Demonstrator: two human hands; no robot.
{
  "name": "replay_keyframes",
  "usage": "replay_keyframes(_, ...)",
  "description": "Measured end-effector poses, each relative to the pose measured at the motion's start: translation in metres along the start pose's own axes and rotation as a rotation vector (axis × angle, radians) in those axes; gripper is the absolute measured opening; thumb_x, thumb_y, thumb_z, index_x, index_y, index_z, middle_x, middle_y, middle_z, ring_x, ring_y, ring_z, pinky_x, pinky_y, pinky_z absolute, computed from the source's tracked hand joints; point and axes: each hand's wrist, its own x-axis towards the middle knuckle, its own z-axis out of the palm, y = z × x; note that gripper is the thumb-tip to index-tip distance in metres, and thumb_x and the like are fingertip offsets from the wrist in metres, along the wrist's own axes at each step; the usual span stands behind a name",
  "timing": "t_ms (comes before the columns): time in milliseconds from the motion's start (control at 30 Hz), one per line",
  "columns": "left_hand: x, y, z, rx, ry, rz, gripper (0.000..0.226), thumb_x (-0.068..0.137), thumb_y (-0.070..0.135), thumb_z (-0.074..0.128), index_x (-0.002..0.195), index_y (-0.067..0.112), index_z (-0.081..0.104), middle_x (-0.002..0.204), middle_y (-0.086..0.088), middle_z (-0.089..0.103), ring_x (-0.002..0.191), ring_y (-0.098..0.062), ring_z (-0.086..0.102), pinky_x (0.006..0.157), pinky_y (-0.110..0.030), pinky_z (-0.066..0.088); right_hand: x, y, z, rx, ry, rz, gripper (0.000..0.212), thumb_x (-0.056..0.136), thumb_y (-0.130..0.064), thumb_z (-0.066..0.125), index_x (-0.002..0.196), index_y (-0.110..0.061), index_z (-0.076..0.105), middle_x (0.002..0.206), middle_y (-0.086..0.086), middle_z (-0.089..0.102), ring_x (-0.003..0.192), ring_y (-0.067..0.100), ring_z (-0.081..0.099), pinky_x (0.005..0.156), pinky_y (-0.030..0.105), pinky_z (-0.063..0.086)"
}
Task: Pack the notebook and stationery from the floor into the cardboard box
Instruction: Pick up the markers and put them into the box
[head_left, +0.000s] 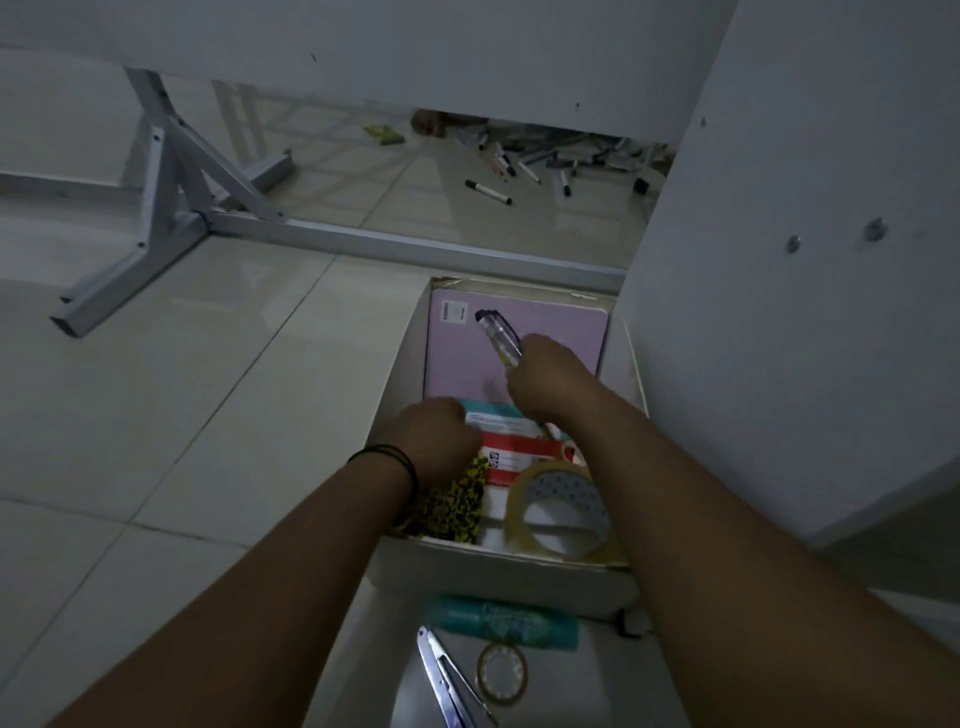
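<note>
A white cardboard box stands open on the tiled floor. A lilac notebook lies flat at its far end. My right hand hovers over the notebook, shut on a clear pen that points up-left. My left hand reaches into the box's near left part, fingers closed on a teal and red packet. A large roll of clear tape and a yellow-black patterned item lie in the box's near end.
On the floor in front of the box lie a teal tube, a small tape roll and metal scissors. A white wall stands right of the box. A metal table frame and several scattered markers lie beyond.
</note>
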Motion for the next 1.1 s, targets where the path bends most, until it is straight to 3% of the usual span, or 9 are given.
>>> replay_keyframes(67, 0.000, -0.013, 0.008, 0.326, -0.087, 0.029, 0.036, 0.088, 0.029, 0.053, 0.120, 0.012, 0.058, 0.121, -0.012, 0.061, 0.106, -0.026, 0.060, 0.086, -0.029, 0.048, 0.008, 0.002, 0.008, -0.207, -0.026, -0.003, 0.035, 0.087, -0.007, 0.056, 0.122, -0.002, 0.050, 0.113, 0.016, 0.060, 0.088, 0.025, 0.055, 0.070, 0.029, 0.042)
replay_keyframes(167, 0.001, -0.021, 0.017, 0.489, -0.081, 0.095, 0.038, 0.085, 0.032, 0.057, 0.117, 0.012, 0.058, 0.119, -0.012, 0.057, 0.106, -0.026, 0.058, 0.089, -0.034, 0.049, 0.019, 0.010, 0.031, -0.434, -0.061, -0.098, 0.035, 0.086, -0.006, 0.057, 0.121, -0.003, 0.052, 0.120, 0.017, 0.058, 0.105, 0.031, 0.057, 0.086, 0.038, 0.047)
replay_keyframes(300, 0.003, -0.021, 0.021, 0.519, -0.132, 0.074, 0.027, 0.082, 0.023, 0.061, 0.103, 0.006, 0.062, 0.108, -0.013, 0.062, 0.090, -0.024, 0.060, 0.077, -0.030, 0.049, 0.030, 0.021, 0.050, -0.514, -0.054, -0.244, 0.029, 0.089, -0.006, 0.052, 0.118, -0.007, 0.055, 0.117, 0.017, 0.059, 0.106, 0.033, 0.057, 0.086, 0.041, 0.046)
replay_keyframes(467, 0.006, -0.022, 0.022, 0.557, -0.125, 0.078, 0.025, 0.080, 0.022, 0.064, 0.100, 0.006, 0.065, 0.108, -0.013, 0.063, 0.098, -0.026, 0.062, 0.081, -0.032, 0.051, 0.039, 0.024, 0.057, -0.488, -0.041, -0.280, 0.031, 0.087, -0.006, 0.054, 0.119, -0.005, 0.057, 0.116, 0.019, 0.057, 0.103, 0.034, 0.058, 0.084, 0.040, 0.048)
replay_keyframes(633, 0.004, -0.022, 0.023, 0.558, -0.093, 0.076, 0.029, 0.079, 0.023, 0.066, 0.103, 0.007, 0.065, 0.110, -0.012, 0.063, 0.097, -0.025, 0.063, 0.081, -0.032, 0.052, 0.037, 0.026, 0.055, -0.536, 0.039, -0.208, 0.034, 0.087, -0.015, 0.057, 0.121, -0.007, 0.056, 0.120, 0.017, 0.055, 0.109, 0.035, 0.053, 0.094, 0.044, 0.041)
replay_keyframes(767, 0.002, -0.024, 0.024, 0.566, -0.080, 0.078, 0.041, 0.074, 0.031, 0.072, 0.107, 0.008, 0.065, 0.114, -0.011, 0.061, 0.101, -0.025, 0.061, 0.086, -0.034, 0.053, 0.029, 0.026, 0.054, -0.549, -0.029, -0.148, 0.024, 0.086, -0.008, 0.054, 0.109, -0.003, 0.060, 0.115, 0.016, 0.059, 0.106, 0.033, 0.056, 0.090, 0.042, 0.044)
replay_keyframes(933, 0.001, -0.024, 0.025, 0.572, -0.104, 0.084, 0.061, 0.065, 0.048, 0.076, 0.112, 0.011, 0.064, 0.119, -0.010, 0.057, 0.106, -0.026, 0.059, 0.092, -0.038, 0.053, 0.024, 0.032, 0.055, -0.546, -0.012, -0.086, 0.023, 0.088, -0.010, 0.051, 0.109, -0.007, 0.060, 0.115, 0.012, 0.061, 0.105, 0.031, 0.058, 0.088, 0.039, 0.044)
replay_keyframes(1100, 0.005, -0.026, 0.027, 0.562, -0.080, 0.083, 0.037, 0.081, 0.033, 0.059, 0.111, 0.012, 0.061, 0.121, -0.012, 0.053, 0.106, -0.026, 0.056, 0.092, -0.036, 0.050, 0.019, 0.028, 0.048, -0.527, -0.012, -0.027, 0.023, 0.089, -0.007, 0.049, 0.108, -0.006, 0.061, 0.116, 0.013, 0.061, 0.107, 0.032, 0.057, 0.094, 0.043, 0.042)
